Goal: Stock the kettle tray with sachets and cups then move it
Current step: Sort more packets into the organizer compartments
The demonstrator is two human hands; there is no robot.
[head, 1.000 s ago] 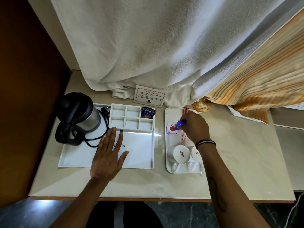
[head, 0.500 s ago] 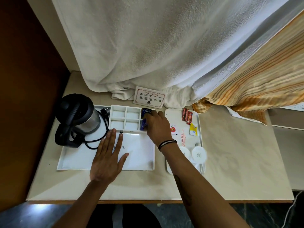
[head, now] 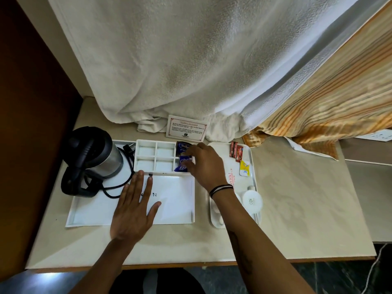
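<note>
Two bare hands work over a white kettle tray (head: 89, 211) on a pale counter (head: 297, 209). The left hand (head: 133, 211) lies flat, fingers spread, on the tray's open floor. The right hand (head: 203, 164) reaches over the divided sachet section, its fingertips pinched on a blue sachet (head: 180, 165) in the near right compartment; another blue sachet (head: 183, 147) sits in the compartment behind. A black kettle (head: 93, 155) stands at the tray's left end. On the small tray (head: 253, 166) beside it lie red sachets (head: 237, 151) and a yellow one (head: 244, 168); the cups (head: 252, 201) are partly hidden by the right forearm.
</note>
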